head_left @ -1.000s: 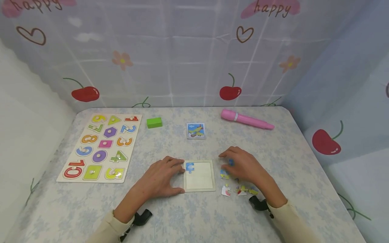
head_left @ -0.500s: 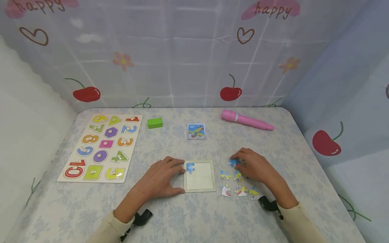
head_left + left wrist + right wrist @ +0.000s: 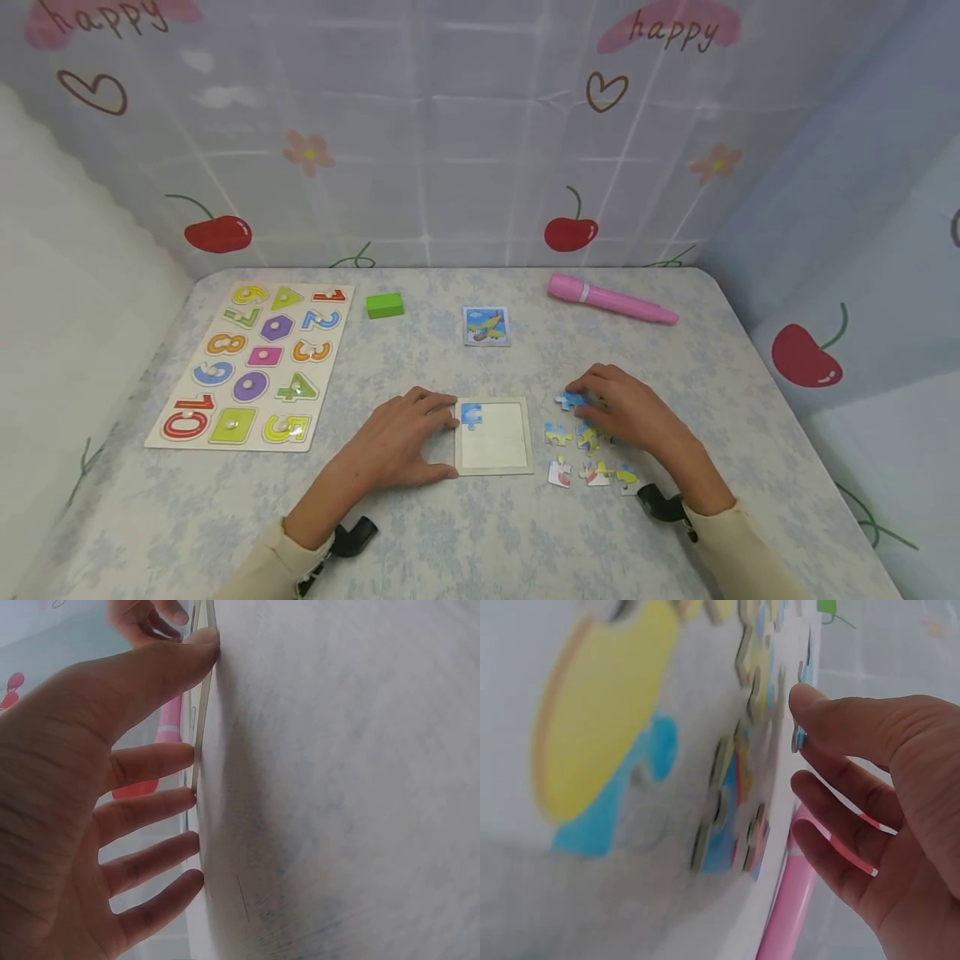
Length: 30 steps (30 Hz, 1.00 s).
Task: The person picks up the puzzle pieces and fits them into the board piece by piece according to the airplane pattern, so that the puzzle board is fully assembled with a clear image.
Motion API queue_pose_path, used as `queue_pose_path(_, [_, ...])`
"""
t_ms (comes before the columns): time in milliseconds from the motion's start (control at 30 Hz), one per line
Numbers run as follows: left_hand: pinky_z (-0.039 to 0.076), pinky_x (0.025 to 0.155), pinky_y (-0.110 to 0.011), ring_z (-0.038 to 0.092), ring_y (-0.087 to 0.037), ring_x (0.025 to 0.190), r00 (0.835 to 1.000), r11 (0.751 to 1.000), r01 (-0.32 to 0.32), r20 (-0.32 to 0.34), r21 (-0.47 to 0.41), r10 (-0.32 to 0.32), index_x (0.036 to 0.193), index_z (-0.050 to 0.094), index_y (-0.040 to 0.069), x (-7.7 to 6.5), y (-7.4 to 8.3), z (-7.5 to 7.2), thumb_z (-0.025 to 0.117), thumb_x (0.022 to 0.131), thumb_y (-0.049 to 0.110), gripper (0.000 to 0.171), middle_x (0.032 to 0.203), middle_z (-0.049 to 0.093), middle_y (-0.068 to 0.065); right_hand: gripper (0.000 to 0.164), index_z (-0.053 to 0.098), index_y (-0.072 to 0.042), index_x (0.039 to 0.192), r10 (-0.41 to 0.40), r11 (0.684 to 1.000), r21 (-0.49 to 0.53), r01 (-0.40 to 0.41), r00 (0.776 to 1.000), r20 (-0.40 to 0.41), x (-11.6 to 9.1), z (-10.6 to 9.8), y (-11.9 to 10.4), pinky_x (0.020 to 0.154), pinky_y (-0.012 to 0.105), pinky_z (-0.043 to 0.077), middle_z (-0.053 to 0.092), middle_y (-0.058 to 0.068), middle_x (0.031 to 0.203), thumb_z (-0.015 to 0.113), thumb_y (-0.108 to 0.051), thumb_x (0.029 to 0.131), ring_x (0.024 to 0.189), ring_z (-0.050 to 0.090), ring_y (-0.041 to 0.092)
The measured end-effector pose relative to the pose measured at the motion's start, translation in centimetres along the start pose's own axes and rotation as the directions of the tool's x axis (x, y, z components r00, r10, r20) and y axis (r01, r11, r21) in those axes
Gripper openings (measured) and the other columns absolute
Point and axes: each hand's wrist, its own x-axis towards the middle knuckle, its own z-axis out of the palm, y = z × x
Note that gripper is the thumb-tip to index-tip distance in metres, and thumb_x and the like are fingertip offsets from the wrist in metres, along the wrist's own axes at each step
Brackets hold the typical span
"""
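Note:
My left hand rests at the left edge of a small square puzzle tray, thumb and straight fingertips touching its rim. In the left wrist view the spread fingers lie along that thin edge. A blue jigsaw piece sits in the tray's upper left corner. To the right of the tray, my right hand pinches another blue jigsaw piece between thumb and index finger, close over the table. Several loose pieces lie beside and below this hand, some partly hidden under it.
A number and shape peg board lies at the left. Behind the tray are a green block, a picture card of a yellow airplane and a pink pen-shaped stick. A printed curtain hangs behind the table.
My right hand has moved right from over the pieces' left side to the upper blue piece, which has shifted slightly left. My left hand and the tray stay in place.

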Motion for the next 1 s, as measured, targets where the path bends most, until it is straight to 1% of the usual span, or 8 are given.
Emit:
queue_pose_path(233, [0.056,0.094,-0.046,0.058,-0.023,0.132,1.0,1.0,0.006,0.016,-0.009,-0.006,0.13,0.076,0.022,0.0,0.1,0.0,0.086,0.084,0.062,0.061,0.153,0.061,-0.001,0.032,0.08,-0.012,0.124,-0.038,0.999,0.014,0.038,0.999,0.001,1.1,0.3,-1.6,0.095,0.047,0.058,0.071,0.001,0.118,0.087,-0.017,0.093,0.111,0.067,0.022])
queue_pose_path(467, [0.057,0.094,-0.046,0.058,-0.023,0.132,1.0,1.0,0.007,0.017,0.005,-0.007,0.13,0.076,0.022,0.0,0.1,0.0,0.086,0.084,0.063,0.062,0.152,0.061,0.0,0.03,0.079,-0.013,0.122,-0.104,0.994,0.028,0.104,0.995,0.002,2.0,0.4,-3.4,0.092,0.045,0.059,0.071,0.0,0.117,0.086,-0.017,0.093,0.108,0.067,0.02])
queue_pose_path(633, [0.057,0.093,-0.046,0.058,-0.023,0.131,1.0,1.0,0.005,0.012,0.009,-0.006,0.13,0.076,0.023,0.0,0.1,0.0,0.086,0.084,0.064,0.063,0.152,0.061,0.0,0.031,0.08,-0.012,0.122,-0.118,0.993,0.03,0.117,0.993,0.029,2.9,0.7,-4.7,0.091,0.043,0.059,0.071,0.001,0.116,0.087,-0.018,0.093,0.107,0.067,0.02])
queue_pose_path(800, [0.057,0.092,-0.046,0.058,-0.023,0.131,1.0,1.0,0.006,0.014,0.003,-0.006,0.129,0.076,0.023,0.0,0.0,0.0,0.086,0.084,0.063,0.062,0.152,0.061,0.0,0.03,0.08,-0.015,0.123,-0.133,0.991,0.018,0.132,0.989,0.059,3.8,1.3,-5.9,0.091,0.041,0.058,0.071,-0.002,0.116,0.085,-0.021,0.095,0.106,0.067,0.019])
queue_pose_path(1000, [0.057,0.093,-0.046,0.058,-0.023,0.132,1.0,1.0,0.004,0.008,0.004,-0.004,0.129,0.076,0.023,0.0,-0.1,0.0,0.085,0.084,0.065,0.062,0.152,0.061,0.0,0.029,0.08,-0.014,0.123,-0.189,0.982,0.027,0.188,0.98,0.061,4.5,1.8,-7.0,0.092,0.04,0.058,0.071,-0.002,0.116,0.085,-0.02,0.095,0.106,0.067,0.017])
